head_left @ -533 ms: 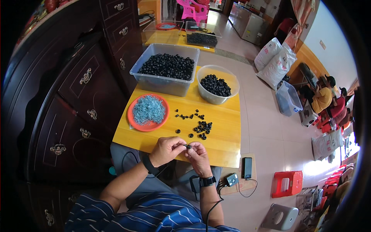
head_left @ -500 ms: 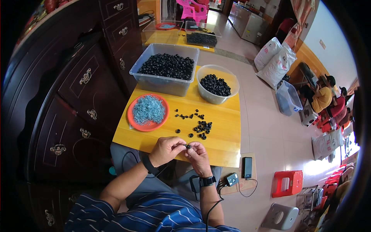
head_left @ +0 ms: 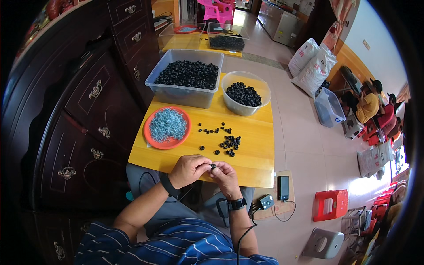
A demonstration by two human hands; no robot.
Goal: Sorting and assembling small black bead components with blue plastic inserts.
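While the left hand (head_left: 186,170) and right hand (head_left: 226,179) pinch it, fingers (head_left: 203,168) almost closed, the small part (head_left: 213,166) is above the table (head_left: 249,163); its direction and long axis are unclear; it looks black.

I see a bin (head_left: 181,95) at the tabletop's (head_left: 254,168) far left corner, a bowl (head_left: 240,109) far right, a plate (head_left: 167,145) along the left edge, loose pieces (head_left: 227,143) right of it.

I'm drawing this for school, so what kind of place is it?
Probably a room in someone's home, used as a small workshop. The dark cabinet with fancy handles looks homelike, while the yellow table holds a big tub of small black pieces.
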